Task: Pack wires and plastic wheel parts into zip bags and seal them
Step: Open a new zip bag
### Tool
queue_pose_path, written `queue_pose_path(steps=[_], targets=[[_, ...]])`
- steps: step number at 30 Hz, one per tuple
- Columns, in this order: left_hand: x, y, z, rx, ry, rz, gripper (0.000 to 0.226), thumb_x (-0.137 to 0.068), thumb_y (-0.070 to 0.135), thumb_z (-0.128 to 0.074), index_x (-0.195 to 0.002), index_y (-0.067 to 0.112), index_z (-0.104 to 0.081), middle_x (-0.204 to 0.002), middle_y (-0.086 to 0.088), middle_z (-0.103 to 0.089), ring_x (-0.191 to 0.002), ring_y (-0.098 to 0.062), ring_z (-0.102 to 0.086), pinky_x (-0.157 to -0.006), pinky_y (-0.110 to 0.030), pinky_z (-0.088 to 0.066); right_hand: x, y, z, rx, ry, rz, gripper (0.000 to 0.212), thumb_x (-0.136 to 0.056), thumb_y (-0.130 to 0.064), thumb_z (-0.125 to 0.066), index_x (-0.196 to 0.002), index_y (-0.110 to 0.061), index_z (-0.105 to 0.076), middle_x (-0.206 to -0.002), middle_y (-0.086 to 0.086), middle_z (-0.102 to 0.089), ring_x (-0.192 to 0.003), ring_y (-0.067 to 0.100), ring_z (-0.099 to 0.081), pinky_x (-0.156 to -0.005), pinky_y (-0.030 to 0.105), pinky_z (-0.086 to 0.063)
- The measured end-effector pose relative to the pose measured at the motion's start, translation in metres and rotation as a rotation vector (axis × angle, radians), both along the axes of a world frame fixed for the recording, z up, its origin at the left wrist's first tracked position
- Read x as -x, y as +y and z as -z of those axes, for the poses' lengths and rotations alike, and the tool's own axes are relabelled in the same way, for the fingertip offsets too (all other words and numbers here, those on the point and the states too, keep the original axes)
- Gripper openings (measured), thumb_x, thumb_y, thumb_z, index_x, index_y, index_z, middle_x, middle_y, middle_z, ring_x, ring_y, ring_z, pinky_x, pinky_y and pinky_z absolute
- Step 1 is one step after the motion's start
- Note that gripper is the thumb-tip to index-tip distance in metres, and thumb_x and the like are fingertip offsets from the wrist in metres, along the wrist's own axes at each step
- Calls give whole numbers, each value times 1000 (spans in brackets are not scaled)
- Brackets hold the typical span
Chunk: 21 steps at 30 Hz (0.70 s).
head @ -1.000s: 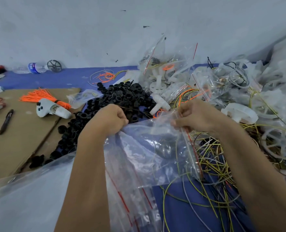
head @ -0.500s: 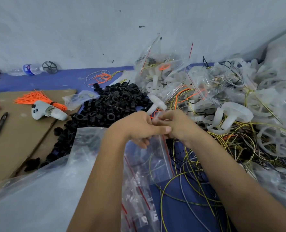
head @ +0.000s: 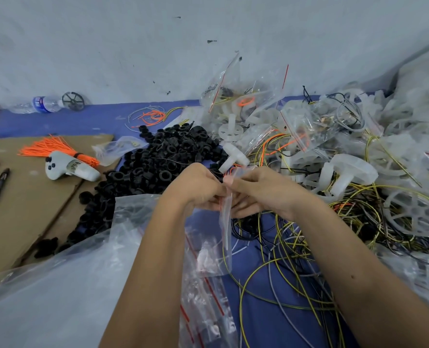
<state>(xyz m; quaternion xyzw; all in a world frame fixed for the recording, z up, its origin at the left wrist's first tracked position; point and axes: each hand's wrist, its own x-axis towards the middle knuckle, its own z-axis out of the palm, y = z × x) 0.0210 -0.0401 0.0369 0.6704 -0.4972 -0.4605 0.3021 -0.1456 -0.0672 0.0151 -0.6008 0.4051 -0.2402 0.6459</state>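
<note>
We cannot see the fingertips of the left hand (head: 195,189) or the right hand (head: 261,192): they curl in around the top of the clear zip bag (head: 225,222), whose upper edge is hidden between them. Whether that bag holds anything, we cannot tell. Our forearms run off the bottom edge. Below the left hand, the stack of zip bags (head: 203,297) is partly covered by the left forearm and cut off at the bottom. Right of the right hand, the white wheel parts (head: 409,136) blur together and run past the right edge.
</note>
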Motion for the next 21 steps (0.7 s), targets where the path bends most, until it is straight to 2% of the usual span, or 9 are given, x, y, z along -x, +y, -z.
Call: queue_pose_path(steps=[2,5,7,9,12,16,18,21], targets=[[2,-2,4,-3,36,-19,27,-91,-2,-70,-66,7,-67,-53,-4,-67,-44,-7,-63,-46,-19,-53,-1,2,0,30,20,-28,43,-92,-31,-70,-102,11,-67,-88,21,-76,-79,26,-76,-65,29,-61],[2,-2,8,-19,104,-2,32,-93,14,-75,-64,12,-63,-52,-1,-64,-44,-5,-60,-45,-16,-49,0,2,0,99,70,-54,18,-86,-21,-77,-84,-3,-76,-80,11,-76,-73,19,-75,-63,26,-59],[-1,0,9,-32,150,25,33,-92,21,-77,-63,13,-63,-54,-1,-65,-46,-5,-61,-46,-15,-49,2,2,-1,129,114,-65,9,-84,-17,-79,-77,-12,-78,-73,5,-74,-66,14,-71,-59,23,-57],[-4,1,9,-39,178,33,30,-91,20,-77,-65,11,-64,-58,-4,-67,-46,-5,-61,-45,-15,-49,4,1,-2,132,158,-52,8,-87,-14,-77,-80,-9,-78,-74,10,-72,-61,13,-66,-52,21,-53],[-13,2,7,-37,193,20,29,-90,18,-78,-66,9,-65,-56,-4,-65,-42,-4,-55,-43,-14,-46,9,-5,-1,121,211,8,11,-90,-3,-70,-86,7,-73,-82,25,-72,-56,15,-63,-46,20,-49],[-28,4,4,-37,239,-31,31,-91,10,-75,-61,10,-66,-52,-4,-59,-41,-6,-52,-40,-15,-43,15,-8,-1,178,330,104,14,-88,3,-66,-75,-2,-68,-59,10,-68,-46,14,-61,-40,20,-46],[-34,5,1,-18,258,-72,28,-92,9,-72,-64,9,-67,-51,-2,-57,-42,-6,-50,-39,-15,-42,15,-8,-3,340,451,164,11,-81,3,-71,-77,-6,-66,-60,7,-68,-49,16,-63,-42,21,-46],[-38,5,-4,17,214,-107,18,-92,10,-71,-75,4,-67,-51,0,-57,-40,-5,-48,-38,-15,-40,12,-8,-14,865,616,173,21,-67,-2,-80,-75,-14,-65,-71,-3,-66,-65,13,-60,-60,25,-44]])
